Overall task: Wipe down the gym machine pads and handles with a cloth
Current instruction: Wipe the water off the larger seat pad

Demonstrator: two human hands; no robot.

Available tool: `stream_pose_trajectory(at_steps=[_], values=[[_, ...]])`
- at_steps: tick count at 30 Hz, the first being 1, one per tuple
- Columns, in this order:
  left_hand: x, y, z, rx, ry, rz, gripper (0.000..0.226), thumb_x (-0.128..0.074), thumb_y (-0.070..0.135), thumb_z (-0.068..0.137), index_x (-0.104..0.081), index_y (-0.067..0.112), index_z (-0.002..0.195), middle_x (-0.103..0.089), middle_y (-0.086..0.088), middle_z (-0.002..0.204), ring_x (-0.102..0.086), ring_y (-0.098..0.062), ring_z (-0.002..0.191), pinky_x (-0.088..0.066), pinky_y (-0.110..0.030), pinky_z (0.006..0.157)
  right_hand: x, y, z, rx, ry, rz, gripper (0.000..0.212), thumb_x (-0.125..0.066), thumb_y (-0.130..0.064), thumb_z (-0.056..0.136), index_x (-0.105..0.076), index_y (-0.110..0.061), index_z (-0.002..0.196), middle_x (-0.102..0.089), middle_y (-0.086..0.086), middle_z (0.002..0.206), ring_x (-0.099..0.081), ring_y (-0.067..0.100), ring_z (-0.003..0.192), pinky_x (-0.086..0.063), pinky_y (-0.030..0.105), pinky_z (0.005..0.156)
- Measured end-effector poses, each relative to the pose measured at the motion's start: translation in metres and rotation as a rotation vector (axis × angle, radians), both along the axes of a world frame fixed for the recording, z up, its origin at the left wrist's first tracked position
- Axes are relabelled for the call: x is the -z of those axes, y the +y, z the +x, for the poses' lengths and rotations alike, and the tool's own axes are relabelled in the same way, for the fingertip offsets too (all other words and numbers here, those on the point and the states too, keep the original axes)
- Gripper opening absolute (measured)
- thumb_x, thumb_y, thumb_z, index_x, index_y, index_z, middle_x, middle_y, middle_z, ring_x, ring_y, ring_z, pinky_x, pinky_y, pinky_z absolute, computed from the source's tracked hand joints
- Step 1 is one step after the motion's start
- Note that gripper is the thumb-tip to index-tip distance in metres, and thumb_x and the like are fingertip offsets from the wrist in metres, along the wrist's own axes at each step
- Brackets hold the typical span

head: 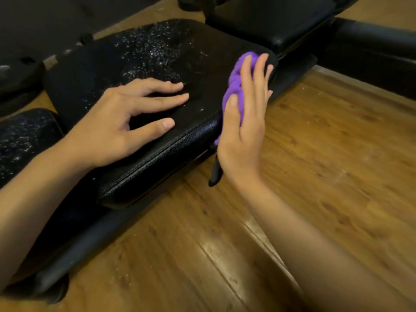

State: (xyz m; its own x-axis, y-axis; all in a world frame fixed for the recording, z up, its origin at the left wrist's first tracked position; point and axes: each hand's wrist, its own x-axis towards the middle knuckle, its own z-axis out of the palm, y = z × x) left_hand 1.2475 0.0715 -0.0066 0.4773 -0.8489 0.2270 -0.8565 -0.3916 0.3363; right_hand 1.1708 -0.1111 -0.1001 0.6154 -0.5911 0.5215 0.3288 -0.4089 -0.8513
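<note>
A black leather gym pad lies low over the floor, its far half speckled with shiny droplets. My left hand rests flat on top of the pad with fingers spread. My right hand stands upright with straight fingers and presses a bunched purple cloth against the pad's right side edge. Most of the cloth is hidden behind that hand.
A second speckled black pad sits at the left. Another black pad and a black machine beam lie at the back right. A dark frame bar runs under the pad. Wooden floor spreads to the right.
</note>
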Motion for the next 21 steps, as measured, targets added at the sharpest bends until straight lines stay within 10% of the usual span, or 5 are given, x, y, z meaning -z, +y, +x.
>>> stream_pose_trajectory(at_steps=[9, 16, 21], values=[[-0.005, -0.007, -0.007, -0.062, -0.046, 0.093, 0.048, -0.048, 0.039, 0.104, -0.053, 0.021, 0.149, -0.05, 0.0, 0.156, -0.044, -0.019, 0.148, -0.036, -0.057, 0.119, -0.048, -0.054, 0.035, 0.107, 0.291, 0.579, 0.055, -0.034, -0.021, 0.111, -0.021, -0.021, 0.164, -0.01, -0.003, 0.172, -0.002, 0.01, 0.157, -0.005, 0.016, 0.117], [-0.007, -0.008, -0.013, -0.091, -0.03, 0.105, 0.051, -0.048, 0.038, 0.104, -0.054, 0.015, 0.148, -0.049, 0.001, 0.158, -0.042, -0.017, 0.149, -0.034, -0.05, 0.123, -0.053, 0.025, -0.003, 0.119, 0.177, 0.464, 0.056, -0.036, -0.022, 0.108, -0.021, -0.015, 0.162, -0.003, -0.003, 0.172, 0.01, 0.008, 0.157, 0.004, 0.023, 0.125], [-0.005, -0.01, -0.015, -0.105, -0.025, 0.083, 0.049, -0.048, 0.036, 0.104, -0.054, 0.014, 0.148, -0.05, 0.001, 0.157, -0.043, -0.017, 0.149, -0.033, -0.048, 0.123, -0.058, -0.091, 0.054, 0.041, 0.378, 0.606, 0.055, -0.035, -0.022, 0.111, -0.02, -0.023, 0.164, -0.031, 0.001, 0.166, -0.032, 0.017, 0.15, -0.027, 0.014, 0.104]])
